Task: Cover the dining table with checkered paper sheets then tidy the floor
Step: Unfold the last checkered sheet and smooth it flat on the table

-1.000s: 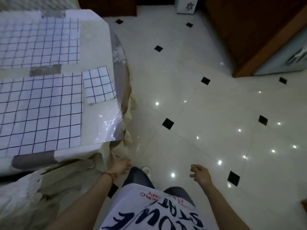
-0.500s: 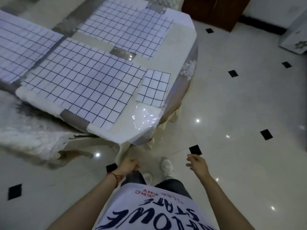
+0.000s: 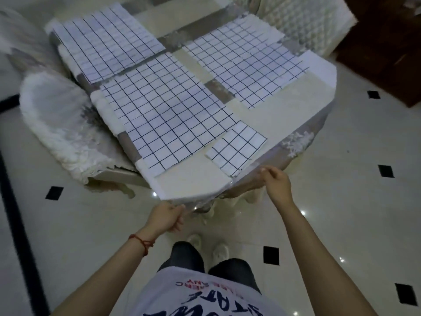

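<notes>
The dining table (image 3: 193, 181) has a cream cloth under a clear plastic cover. Three large checkered paper sheets lie flat on it: one in the middle (image 3: 168, 115), one far left (image 3: 107, 42), one far right (image 3: 246, 62). A small checkered sheet (image 3: 237, 149) lies by the near edge. My left hand (image 3: 168, 218) is closed on the cover's edge at the table's near corner. My right hand (image 3: 276, 181) pinches the same edge just below the small sheet, where the clear film is slightly lifted.
A chair with a fluffy white cover (image 3: 59, 119) stands at the table's left. A quilted chair (image 3: 296, 21) is at the far side. Dark wooden furniture (image 3: 387, 42) fills the top right. The glossy tiled floor (image 3: 341, 201) with black diamonds surrounds my feet.
My view swung from the floor onto the table. Both hands rose from waist height to the table's near edge and closed on the cover there.
</notes>
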